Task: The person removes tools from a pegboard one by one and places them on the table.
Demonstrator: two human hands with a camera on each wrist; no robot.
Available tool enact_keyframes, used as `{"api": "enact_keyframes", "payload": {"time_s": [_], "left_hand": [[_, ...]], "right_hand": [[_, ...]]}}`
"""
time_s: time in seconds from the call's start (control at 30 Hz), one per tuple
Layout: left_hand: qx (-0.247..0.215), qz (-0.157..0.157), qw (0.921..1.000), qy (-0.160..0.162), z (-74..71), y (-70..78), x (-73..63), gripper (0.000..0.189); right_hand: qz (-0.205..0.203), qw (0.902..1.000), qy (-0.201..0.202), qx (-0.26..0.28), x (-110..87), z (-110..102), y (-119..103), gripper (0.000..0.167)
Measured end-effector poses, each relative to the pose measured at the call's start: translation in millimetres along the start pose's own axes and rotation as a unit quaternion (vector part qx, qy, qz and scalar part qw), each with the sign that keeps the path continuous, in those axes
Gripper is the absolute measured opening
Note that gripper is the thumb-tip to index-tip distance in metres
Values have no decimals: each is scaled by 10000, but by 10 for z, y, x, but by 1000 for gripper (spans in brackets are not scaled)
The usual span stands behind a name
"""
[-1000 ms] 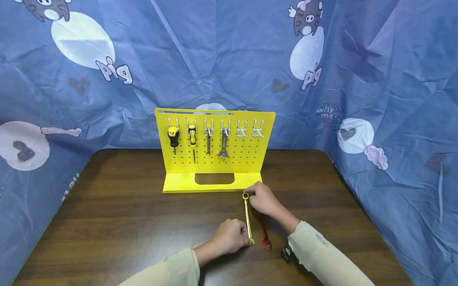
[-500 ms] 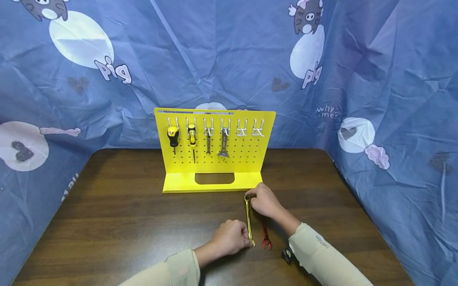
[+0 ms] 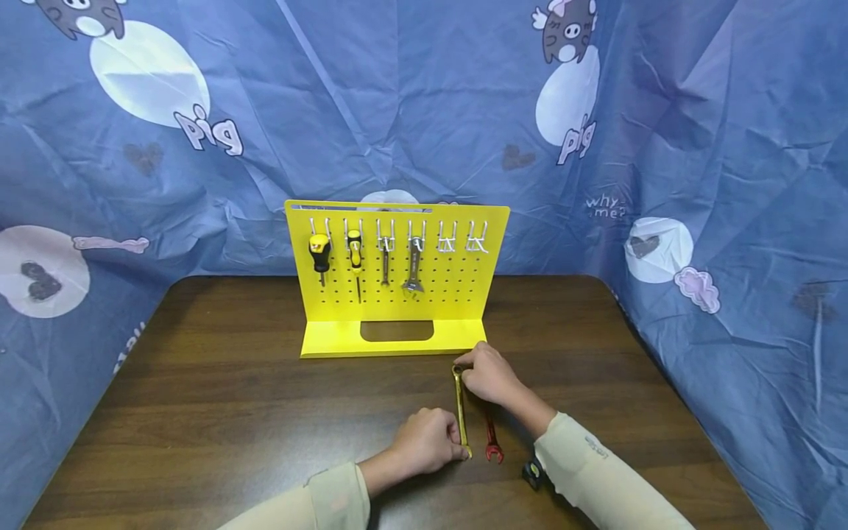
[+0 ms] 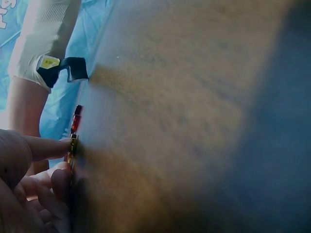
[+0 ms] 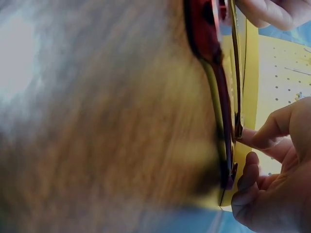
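Note:
A gold combination wrench (image 3: 461,412) lies lengthwise between the two hands, ring end away, open end near. My left hand (image 3: 427,440) pinches its open end between thumb and finger; in the left wrist view, those fingertips (image 4: 60,145) close on the gold edge. At the ring end my right hand (image 3: 490,374) holds the wrench with its fingertips, close over the table. Just right of it lies a red wrench (image 3: 492,442), its far part hidden under the right hand. In the right wrist view, the red wrench (image 5: 206,36) runs alongside the gold one.
Behind the hands stands a yellow pegboard (image 3: 397,309). A stubby screwdriver (image 3: 321,254), a longer screwdriver (image 3: 355,254), a small wrench (image 3: 386,265) and an adjustable wrench (image 3: 414,265) hang on it. Two bare hooks (image 3: 475,239) are at its right. A black device (image 3: 532,473) sits at the right sleeve.
The gold wrench has sunk slightly toward the table and shifted a little nearer, its ring end moving a touch right with the right hand. The left hand has hardly moved.

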State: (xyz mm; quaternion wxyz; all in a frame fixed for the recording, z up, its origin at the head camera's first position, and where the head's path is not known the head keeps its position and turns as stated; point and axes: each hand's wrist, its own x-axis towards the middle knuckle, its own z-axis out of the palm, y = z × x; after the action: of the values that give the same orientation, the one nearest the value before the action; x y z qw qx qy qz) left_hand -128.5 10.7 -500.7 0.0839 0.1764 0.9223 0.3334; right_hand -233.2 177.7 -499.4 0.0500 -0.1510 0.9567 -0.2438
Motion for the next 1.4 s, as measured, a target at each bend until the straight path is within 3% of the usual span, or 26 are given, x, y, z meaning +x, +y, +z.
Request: {"api": "enact_keyframes", "payload": {"time_s": [0.53, 0.63, 0.77, 1.0, 1.17, 1.27, 1.4], "left_hand": [[-143, 65, 9999, -54, -39, 52, 5, 33], [-229, 268, 9994, 24, -53, 24, 16, 32], [-354, 530, 9978, 182, -130, -37, 77, 29], [-376, 821, 9952, 389, -444, -193, 361, 18], [28, 754, 9919, 1018, -707, -379, 638, 3], [18, 546, 9884, 1417, -872, -492, 817, 15], [-156, 171, 9842, 1755, -1057, -607, 990, 38]], "right_hand": [[39, 9999, -92, 74, 49, -123, -15, 30], [-138, 9995, 138, 253, 101, -161, -57, 27], [-589, 9921, 855, 706, 223, -256, -193, 20], [-1196, 9652, 1893, 1353, 511, -477, -525, 15], [-1358, 9485, 2193, 1836, 712, -592, -791, 25], [-1317, 9447, 2303, 1927, 795, -643, -921, 40], [-1260, 9484, 2321, 1754, 898, -659, -1033, 58]]}}
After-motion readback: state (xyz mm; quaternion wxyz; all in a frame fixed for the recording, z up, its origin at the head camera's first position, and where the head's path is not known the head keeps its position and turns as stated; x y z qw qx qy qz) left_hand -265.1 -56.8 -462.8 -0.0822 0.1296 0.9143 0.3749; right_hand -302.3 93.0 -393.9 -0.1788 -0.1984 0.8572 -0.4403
